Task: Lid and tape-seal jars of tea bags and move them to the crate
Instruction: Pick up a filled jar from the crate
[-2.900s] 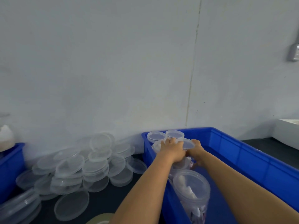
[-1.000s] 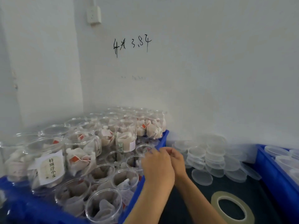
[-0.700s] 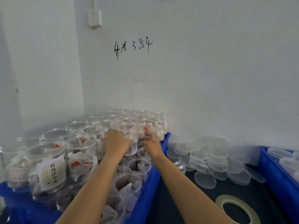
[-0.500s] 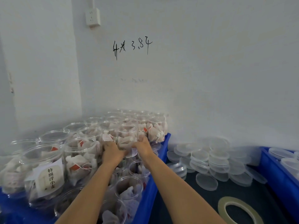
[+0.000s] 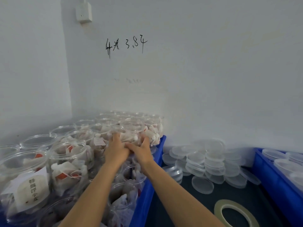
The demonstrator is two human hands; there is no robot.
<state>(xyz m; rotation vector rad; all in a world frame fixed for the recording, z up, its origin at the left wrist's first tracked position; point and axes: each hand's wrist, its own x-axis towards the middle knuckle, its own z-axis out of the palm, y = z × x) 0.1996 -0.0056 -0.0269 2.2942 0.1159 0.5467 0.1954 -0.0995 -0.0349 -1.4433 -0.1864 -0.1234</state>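
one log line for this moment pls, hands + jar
stage: picking unlidded jar from left crate | left hand: grips jar | right hand: grips jar | lids: piled on table | tape roll: untouched

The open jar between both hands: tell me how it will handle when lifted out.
The jar looks like thin clear plastic holding only paper tea bags, so probably light. It has no lid, so tilting could spill bags. The left hand and right hand grip smooth walls, perhaps slippery.
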